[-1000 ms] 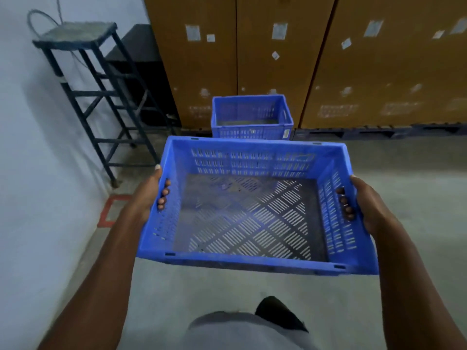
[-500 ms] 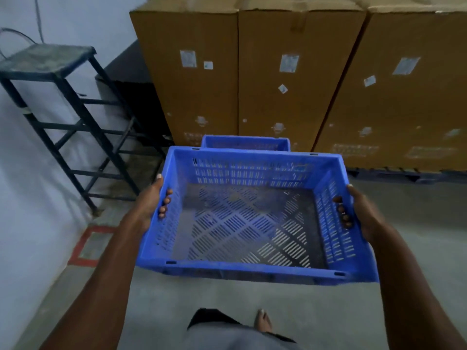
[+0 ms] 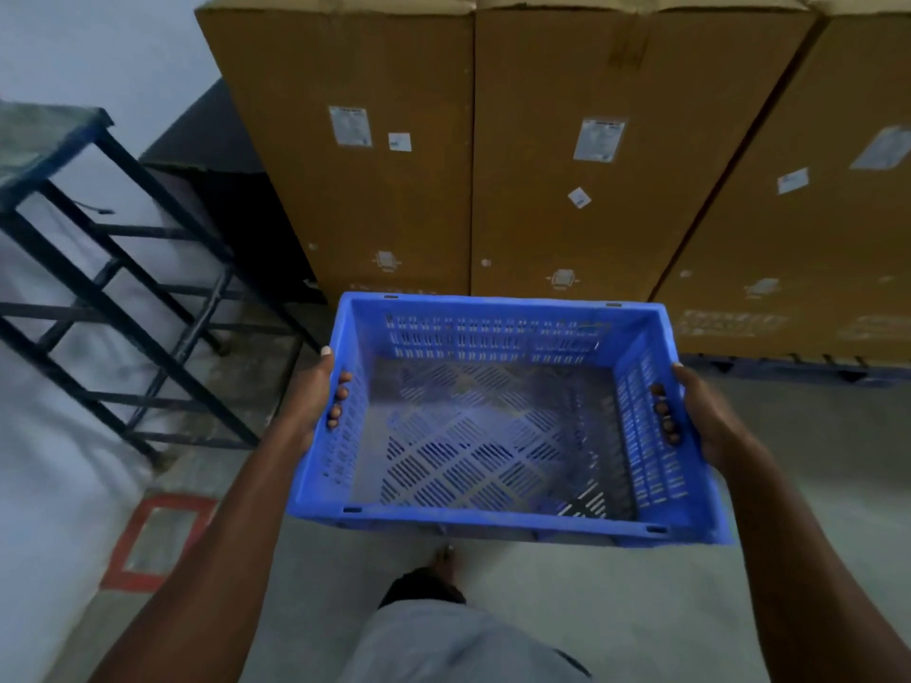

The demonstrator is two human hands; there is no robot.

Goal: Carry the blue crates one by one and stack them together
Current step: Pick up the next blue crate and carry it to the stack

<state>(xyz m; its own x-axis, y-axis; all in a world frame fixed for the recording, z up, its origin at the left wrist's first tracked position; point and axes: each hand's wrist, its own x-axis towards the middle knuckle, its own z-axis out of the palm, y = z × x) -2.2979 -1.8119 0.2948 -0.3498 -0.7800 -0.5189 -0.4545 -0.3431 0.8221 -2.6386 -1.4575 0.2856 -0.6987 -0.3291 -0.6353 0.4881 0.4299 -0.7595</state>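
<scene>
Blue crate [image 3: 498, 522] held level in the air, close in front of tall cardboard boxes [image 3: 591, 189]. Left hand [image 3: 315, 401] and right hand [image 3: 705, 411] grip its side handles, fingers curled through the slots.

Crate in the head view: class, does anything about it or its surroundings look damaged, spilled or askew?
Nothing stands out. The crate is empty and looks intact, gripped at both side walls by the left hand and right hand. The boxes behind stand upright.

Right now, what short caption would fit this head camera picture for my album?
Two hands, left hand and right hand, hold an empty blue crate by its sides before tall cardboard boxes.
</scene>
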